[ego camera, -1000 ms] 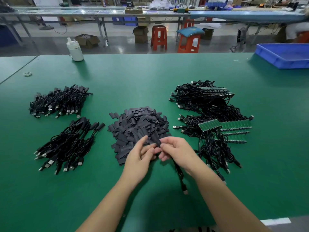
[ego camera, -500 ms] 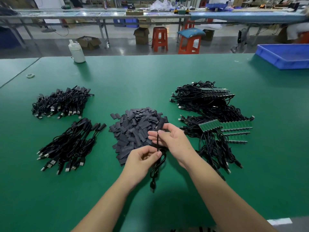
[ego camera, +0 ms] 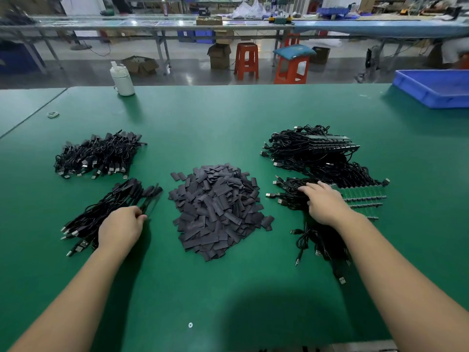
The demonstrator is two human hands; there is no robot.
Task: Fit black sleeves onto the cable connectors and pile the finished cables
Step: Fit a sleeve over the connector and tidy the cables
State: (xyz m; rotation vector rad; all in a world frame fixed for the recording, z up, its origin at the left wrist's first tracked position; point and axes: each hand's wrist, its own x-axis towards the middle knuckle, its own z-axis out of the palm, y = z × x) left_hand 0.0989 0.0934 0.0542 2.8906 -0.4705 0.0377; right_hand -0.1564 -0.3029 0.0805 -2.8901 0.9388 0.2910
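Two hands logged: my left hand (ego camera: 121,228) pinches a sleeved cable (ego camera: 149,201) at the near-left finished pile (ego camera: 106,214); my right hand (ego camera: 323,203) rests, fingers extended, on the unfinished cables (ego camera: 317,158). Loose sleeves (ego camera: 218,207) heaped between.

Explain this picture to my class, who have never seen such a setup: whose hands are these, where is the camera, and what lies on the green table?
There is no machine: a person works bare-handed, filmed by a camera on their head looking down. On the green table lies a middle heap of flat black sleeves. The left hand pinches a thin black cable at the near-left pile of sleeved cables. The right hand rests on tangled black cables with green circuit boards. Another cable pile lies far left.
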